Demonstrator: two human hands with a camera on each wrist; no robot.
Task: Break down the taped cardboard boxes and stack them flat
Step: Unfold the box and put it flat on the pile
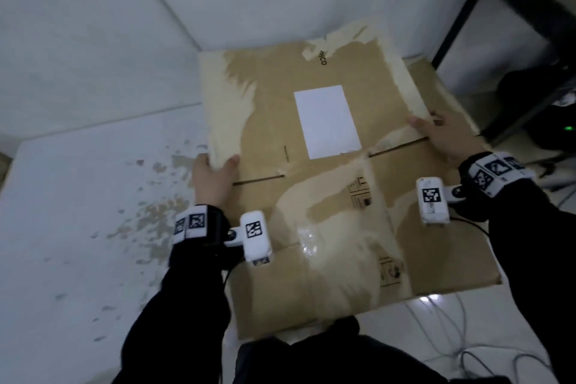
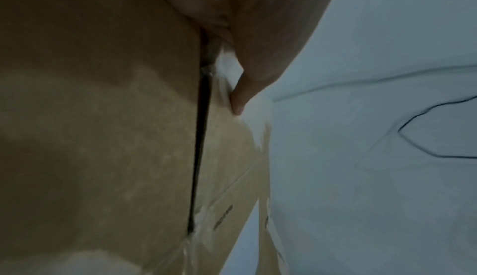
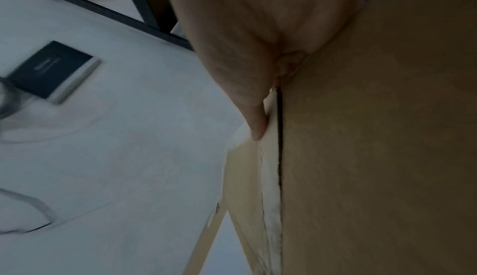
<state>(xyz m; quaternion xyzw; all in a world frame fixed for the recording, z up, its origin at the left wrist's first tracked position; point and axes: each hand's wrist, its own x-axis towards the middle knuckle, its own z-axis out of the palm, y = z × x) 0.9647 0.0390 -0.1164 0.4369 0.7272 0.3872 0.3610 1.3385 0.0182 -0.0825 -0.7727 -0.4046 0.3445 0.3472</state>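
Note:
A flattened brown cardboard box [image 1: 311,196] with torn pale patches, clear tape and a white label [image 1: 327,121] is held out in front of me, above the floor. My left hand [image 1: 215,171] grips its left edge, thumb on top and fingers underneath. My right hand [image 1: 436,134] grips the right edge the same way, beside a flap slit. The left wrist view shows the cardboard [image 2: 103,136] with a fingertip [image 2: 240,101] along its edge. In the right wrist view a fingertip [image 3: 255,124] presses the edge of the cardboard [image 3: 374,157]. Another cardboard layer [image 1: 442,87] shows beyond the right edge.
Below lies a white floor [image 1: 93,227] with brown stains. A black metal frame [image 1: 486,3] stands at the back right, with a dark object showing a green light [image 1: 568,128] beside it. Grey cables [image 1: 461,349] trail near my feet. A dark flat box [image 3: 51,71] lies on the floor.

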